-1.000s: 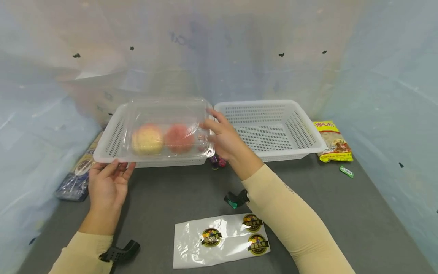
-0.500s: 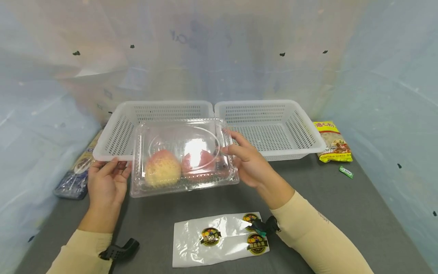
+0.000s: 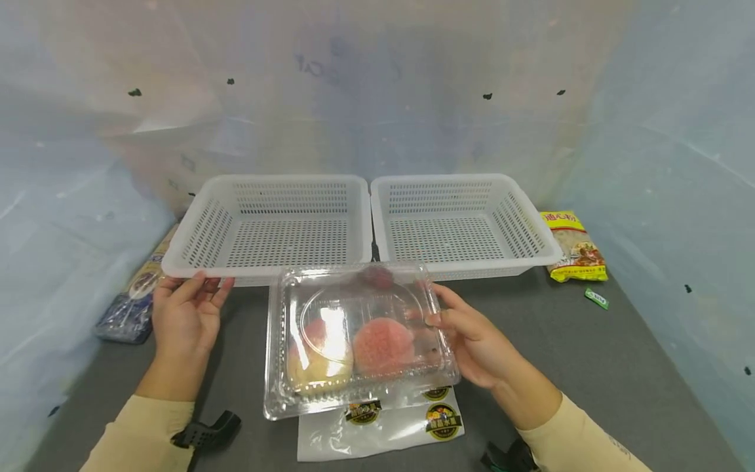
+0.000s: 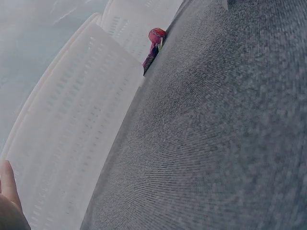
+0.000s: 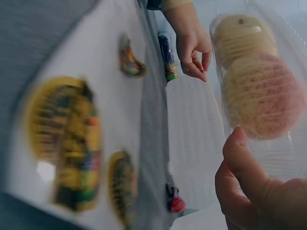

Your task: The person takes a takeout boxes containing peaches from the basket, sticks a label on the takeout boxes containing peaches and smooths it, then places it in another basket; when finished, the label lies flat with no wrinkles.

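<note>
My right hand grips the right edge of a clear plastic clamshell container, thumb on the lid side. Two peaches lie inside, one yellow and red, the other pink-red. The container is tilted over a white sheet of round fruit stickers, overlapping its upper part in the head view. My left hand holds the front-left rim of the left white plastic basket with thumb and fingers. In the right wrist view the peaches show through the container's ribbed plastic.
A second white basket stands to the right. Beyond it lie a yellow food packet and a small green wrapped piece. A dark package lies at the left. A red-wrapped lollipop sits by the gap between the baskets.
My right hand has brought the container from over the left basket toward me and to the right, above the sticker sheet. The left hand has stayed at the basket rim.
</note>
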A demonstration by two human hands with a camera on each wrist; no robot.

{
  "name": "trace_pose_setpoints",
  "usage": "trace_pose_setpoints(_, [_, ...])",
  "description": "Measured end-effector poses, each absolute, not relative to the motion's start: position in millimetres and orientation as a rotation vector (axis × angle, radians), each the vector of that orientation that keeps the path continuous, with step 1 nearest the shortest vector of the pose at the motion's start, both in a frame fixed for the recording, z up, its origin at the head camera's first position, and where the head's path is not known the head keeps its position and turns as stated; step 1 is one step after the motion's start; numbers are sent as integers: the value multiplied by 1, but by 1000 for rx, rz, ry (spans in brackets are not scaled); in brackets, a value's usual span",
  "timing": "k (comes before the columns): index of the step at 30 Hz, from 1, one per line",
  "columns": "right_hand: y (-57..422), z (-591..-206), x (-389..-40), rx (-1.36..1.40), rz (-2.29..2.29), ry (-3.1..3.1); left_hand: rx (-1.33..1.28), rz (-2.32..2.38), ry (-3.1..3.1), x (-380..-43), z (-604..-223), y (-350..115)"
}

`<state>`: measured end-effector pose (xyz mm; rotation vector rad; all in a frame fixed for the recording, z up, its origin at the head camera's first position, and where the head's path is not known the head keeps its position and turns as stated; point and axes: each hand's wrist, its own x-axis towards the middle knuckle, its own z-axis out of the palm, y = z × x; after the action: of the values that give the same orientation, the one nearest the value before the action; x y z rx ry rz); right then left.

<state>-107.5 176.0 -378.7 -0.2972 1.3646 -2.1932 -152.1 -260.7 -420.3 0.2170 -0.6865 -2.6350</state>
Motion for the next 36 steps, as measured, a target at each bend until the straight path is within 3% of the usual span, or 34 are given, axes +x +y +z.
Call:
trace_pose_setpoints(11, [205,-404,-92,-212,-2146,1420,199,-2669,-671,-151,-420,-261])
trace_pose_setpoints(36, [219,-414,-109,-100,-1874,1922,208,-2682,-882,-144,-419,-271])
